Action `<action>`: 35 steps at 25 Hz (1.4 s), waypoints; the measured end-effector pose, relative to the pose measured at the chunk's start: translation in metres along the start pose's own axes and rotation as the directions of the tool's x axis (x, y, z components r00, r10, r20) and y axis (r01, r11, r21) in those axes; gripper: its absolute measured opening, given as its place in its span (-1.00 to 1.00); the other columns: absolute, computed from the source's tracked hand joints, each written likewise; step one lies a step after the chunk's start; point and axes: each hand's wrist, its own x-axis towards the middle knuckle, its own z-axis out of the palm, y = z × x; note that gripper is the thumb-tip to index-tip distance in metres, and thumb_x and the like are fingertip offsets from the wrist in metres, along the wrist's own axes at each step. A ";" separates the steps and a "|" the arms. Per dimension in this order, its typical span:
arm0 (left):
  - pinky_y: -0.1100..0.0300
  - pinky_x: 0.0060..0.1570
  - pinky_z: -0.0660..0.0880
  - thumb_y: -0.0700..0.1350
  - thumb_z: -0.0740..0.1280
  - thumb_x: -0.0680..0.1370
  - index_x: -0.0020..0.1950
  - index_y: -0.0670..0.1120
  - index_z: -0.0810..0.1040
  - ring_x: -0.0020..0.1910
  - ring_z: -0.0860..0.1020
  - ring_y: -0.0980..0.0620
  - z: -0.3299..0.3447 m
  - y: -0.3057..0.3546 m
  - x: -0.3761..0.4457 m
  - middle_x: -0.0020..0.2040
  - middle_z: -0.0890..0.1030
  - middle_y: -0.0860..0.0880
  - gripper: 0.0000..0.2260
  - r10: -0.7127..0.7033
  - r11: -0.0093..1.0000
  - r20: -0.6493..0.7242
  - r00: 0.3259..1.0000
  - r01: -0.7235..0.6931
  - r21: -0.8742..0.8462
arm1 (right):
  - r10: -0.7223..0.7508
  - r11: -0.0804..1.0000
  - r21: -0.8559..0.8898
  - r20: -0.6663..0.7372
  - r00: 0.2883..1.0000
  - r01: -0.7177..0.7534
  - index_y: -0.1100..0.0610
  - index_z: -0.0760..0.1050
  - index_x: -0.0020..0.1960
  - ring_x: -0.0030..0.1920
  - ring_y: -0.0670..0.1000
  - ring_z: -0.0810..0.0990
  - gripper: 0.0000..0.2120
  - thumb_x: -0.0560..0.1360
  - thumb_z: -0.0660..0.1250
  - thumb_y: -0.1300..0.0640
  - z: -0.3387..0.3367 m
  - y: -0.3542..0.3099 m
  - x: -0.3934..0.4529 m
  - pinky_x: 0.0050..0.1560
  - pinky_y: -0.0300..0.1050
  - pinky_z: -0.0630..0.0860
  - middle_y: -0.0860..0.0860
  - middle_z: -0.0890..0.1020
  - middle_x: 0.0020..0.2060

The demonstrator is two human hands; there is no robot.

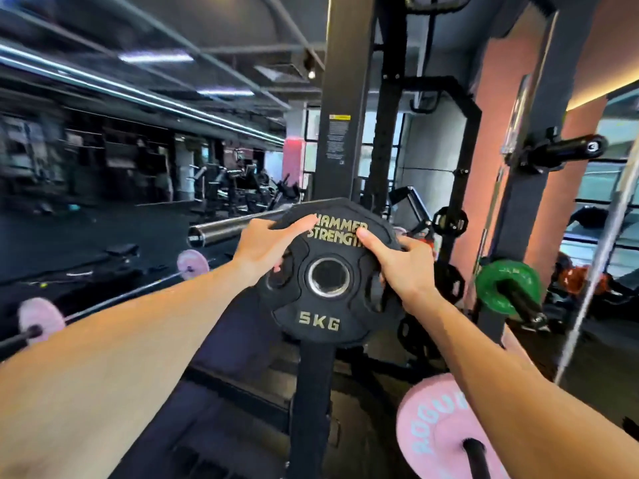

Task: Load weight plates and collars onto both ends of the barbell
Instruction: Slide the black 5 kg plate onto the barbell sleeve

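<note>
Both hands are gripping the black 5 kg plate (323, 271) at centre frame: left hand (266, 248) clamping its ten o'clock rim, right hand (397, 267) hooking the three o'clock cutout. The bare barbell sleeve (228, 228) is waiting at ten o'clock; misaligning the bore risks jamming it or pinching fingers.

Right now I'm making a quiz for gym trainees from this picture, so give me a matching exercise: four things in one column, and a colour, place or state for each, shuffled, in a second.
Things:
1. 5 kg plate
2. barbell sleeve
3. green plate
4. Rogue plate

Descriptions:
A. pink, bottom right corner, on a black peg
B. bare steel, no plate on it, just left of the hands
C. black with gold lettering, held by the left hand and right hand
D. stored on a peg at the right

Pairs: 1-C, 2-B, 3-D, 4-A
</note>
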 end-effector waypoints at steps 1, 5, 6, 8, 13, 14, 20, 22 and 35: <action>0.14 -0.56 0.34 0.54 0.49 0.08 -0.44 -0.09 0.55 -0.60 0.37 -0.04 -0.024 -0.001 0.001 -0.52 0.43 -0.11 -0.34 -0.010 1.000 -0.044 0.999 0.012 0.028 | -0.007 1.000 0.010 0.035 0.999 0.007 0.17 0.66 -0.30 -0.46 0.04 0.66 -0.28 0.05 0.54 -0.51 0.022 -0.006 0.000 -0.40 -0.08 0.58 0.05 0.68 -0.47; 0.07 -0.41 0.36 0.55 0.49 0.07 -0.33 -0.24 0.59 -0.60 0.40 -0.05 -0.113 -0.012 0.009 -0.52 0.44 -0.14 -0.19 -0.020 0.995 -0.232 0.973 0.042 0.091 | -0.056 0.998 0.051 0.163 0.985 0.048 0.36 0.49 -0.32 -0.59 0.04 0.54 -0.11 0.06 0.51 -0.53 0.108 -0.030 0.000 -0.51 -0.10 0.47 0.21 0.57 -0.53; 0.06 -0.39 0.35 0.54 0.50 0.08 -0.27 -0.29 0.59 -0.60 0.39 -0.05 -0.132 -0.018 0.013 -0.50 0.43 -0.14 -0.15 -0.025 0.994 -0.260 0.965 0.051 0.092 | -0.061 0.996 0.071 0.194 0.979 0.048 0.37 0.45 -0.31 -0.59 0.04 0.53 -0.10 0.08 0.52 -0.51 0.127 -0.034 0.001 -0.51 -0.09 0.47 0.24 0.56 -0.51; 0.06 -0.39 0.34 0.52 0.52 0.07 -0.25 -0.31 0.60 -0.59 0.36 -0.04 -0.163 -0.029 0.022 -0.52 0.41 -0.12 -0.15 -0.038 0.994 -0.297 0.954 0.066 0.085 | -0.078 0.994 0.097 0.248 0.966 0.055 0.25 0.39 -0.40 -0.61 0.02 0.51 -0.23 0.11 0.55 -0.46 0.162 -0.036 0.006 -0.52 -0.14 0.43 0.16 0.54 -0.54; 0.09 -0.46 0.31 0.47 0.54 0.10 -0.45 -0.05 0.57 -0.57 0.27 -0.03 -0.201 -0.057 0.057 -0.56 0.33 -0.05 -0.42 -0.081 0.993 -0.322 0.943 0.106 0.061 | -0.061 0.995 0.089 0.298 0.953 0.036 0.23 0.43 -0.36 -0.63 -0.03 0.50 -0.20 0.05 0.51 -0.52 0.230 -0.024 0.030 -0.51 -0.21 0.42 0.07 0.50 -0.58; 0.11 -0.47 0.32 0.45 0.54 0.13 -0.49 -0.02 0.55 -0.58 0.27 -0.02 -0.204 -0.064 0.067 -0.58 0.33 -0.04 -0.46 -0.087 0.992 -0.321 0.943 0.112 0.060 | -0.061 0.996 0.079 0.294 0.954 0.040 0.19 0.43 -0.36 -0.63 -0.05 0.48 -0.22 0.03 0.49 -0.54 0.240 -0.020 0.036 -0.50 -0.22 0.41 0.01 0.46 -0.61; 0.12 -0.45 0.36 0.47 0.52 0.12 -0.46 -0.11 0.52 -0.61 0.33 -0.04 -0.212 -0.090 0.115 -0.59 0.38 -0.09 -0.37 -0.103 0.991 -0.271 0.957 0.121 0.051 | -0.068 0.998 0.019 0.190 0.980 0.065 0.34 0.46 -0.29 -0.46 0.16 0.55 -0.06 0.03 0.45 -0.59 0.275 -0.005 0.053 -0.30 0.11 0.59 0.22 0.62 -0.38; 0.13 -0.41 0.38 0.47 0.50 0.15 -0.53 -0.10 0.50 -0.61 0.36 -0.06 -0.212 -0.095 0.124 -0.60 0.41 -0.11 -0.38 -0.120 0.990 -0.234 0.965 0.135 0.047 | -0.080 0.996 -0.016 0.123 0.989 0.082 0.27 0.41 -0.38 -0.40 0.22 0.60 -0.12 0.05 0.45 -0.60 0.278 -0.006 0.051 -0.30 0.14 0.59 0.20 0.60 -0.42; 0.22 -0.53 0.33 0.42 0.53 0.20 -0.59 0.01 0.43 -0.61 0.31 -0.01 -0.222 -0.092 0.144 -0.60 0.39 -0.01 -0.45 -0.003 1.000 0.072 0.997 0.004 -0.014 | -0.071 0.998 -0.001 -0.070 0.995 0.071 -0.19 0.56 -0.46 -0.49 -0.24 0.56 -0.64 0.25 0.51 -0.42 0.284 -0.016 -0.002 -0.48 -0.43 0.39 -0.20 0.61 -0.52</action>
